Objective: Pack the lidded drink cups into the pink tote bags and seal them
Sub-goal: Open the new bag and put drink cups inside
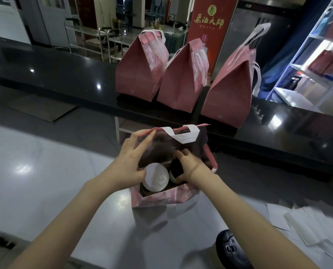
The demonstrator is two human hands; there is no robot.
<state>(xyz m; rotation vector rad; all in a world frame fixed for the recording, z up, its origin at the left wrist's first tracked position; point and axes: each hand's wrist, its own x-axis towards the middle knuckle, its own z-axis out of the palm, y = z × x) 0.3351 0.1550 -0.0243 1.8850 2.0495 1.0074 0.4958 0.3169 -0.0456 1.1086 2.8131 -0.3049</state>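
An open pink tote bag [162,198] stands on the grey counter before me, its white handle [183,135] flopped over the far wall. Inside on the left sits a cup with a white lid [156,177]. My right hand [188,166] reaches into the bag's right half, shut on a second cup with a dark lid [176,168]. My left hand [131,162] pinches the bag's left rim near its top corner and holds the mouth apart. Three sealed pink tote bags [140,68] [183,76] [229,88] stand in a row on the black ledge behind.
A raised black ledge [64,74] runs across the far side of the counter. Folded white papers [307,226] lie on the counter at the right. A dark round object [229,247] sits at the bottom edge. A red sign [210,26] rises behind the bags.
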